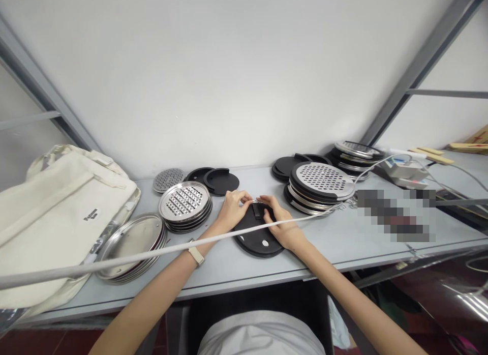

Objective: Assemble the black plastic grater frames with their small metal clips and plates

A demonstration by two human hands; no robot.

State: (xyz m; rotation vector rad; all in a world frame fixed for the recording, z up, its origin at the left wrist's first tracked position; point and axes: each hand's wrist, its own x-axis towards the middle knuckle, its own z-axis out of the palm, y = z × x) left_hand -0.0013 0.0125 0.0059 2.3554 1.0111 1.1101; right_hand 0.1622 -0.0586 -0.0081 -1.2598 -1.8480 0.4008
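Note:
A black round base (pixel 256 247) with a rectangular slot and small holes lies on the table in front of me. At its far edge, the thumb and fingers of my left hand (pixel 233 208) pinch a thin, shiny metal piece (pixel 255 202), perhaps wire. My right hand (pixel 281 225) curls over the base's right side, its index fingertip at the metal piece and its thumb on the base. Left of my hands is a stack of round metal grater discs (pixel 185 201); to their right, grater discs in black holders (pixel 322 181) are piled up.
Plain metal plates (pixel 131 243) are stacked at the left beside a cream canvas bag (pixel 72 197). Black round holders (pixel 221 182) and another grater disc (pixel 169 180) lie behind. A white cable (pixel 152 254) crosses in front of my view. Small wire pieces (pixel 346 203) lie at right.

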